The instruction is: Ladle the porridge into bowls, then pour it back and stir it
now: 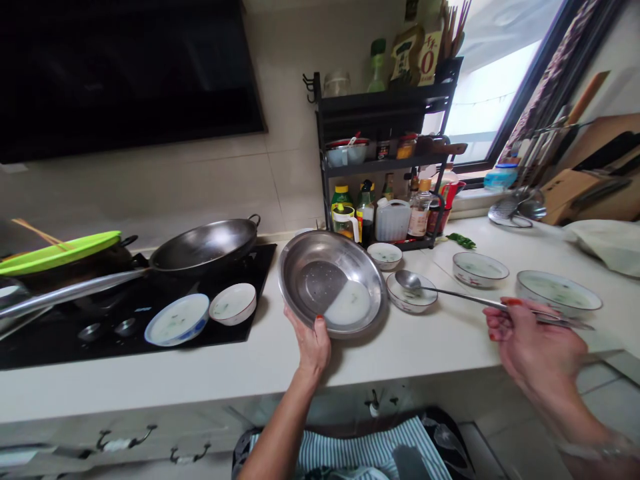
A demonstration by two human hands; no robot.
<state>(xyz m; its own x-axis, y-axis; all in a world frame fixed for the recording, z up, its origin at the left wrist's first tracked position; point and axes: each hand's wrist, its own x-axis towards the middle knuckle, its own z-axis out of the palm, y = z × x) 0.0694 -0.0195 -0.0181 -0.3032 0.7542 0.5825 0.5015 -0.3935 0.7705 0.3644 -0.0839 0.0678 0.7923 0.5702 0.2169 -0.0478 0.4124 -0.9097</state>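
My left hand (311,343) grips the near rim of a steel basin (305,280), thumb over the edge. The basin is tilted to the right, and a shallow pool of whitish soup (354,303) gathers at its lower right side. In my right hand (537,340) is the handle of a long metal ladle (410,280). The ladle's head hangs over a small bowl (413,303) just right of the basin. More bowls of the same soup stand nearby: a small bowl (385,256) behind, a patterned bowl (480,270) and a larger bowl (559,293) to the right.
On the black cooktop (125,347) at left sit a wok (205,245), a blue-rimmed bowl (177,321) and a white bowl (233,305) of soup. A green lid-like tray (60,253) carries chopsticks. Behind stands a black rack (385,165) of bottles; knives (607,167) are far right.
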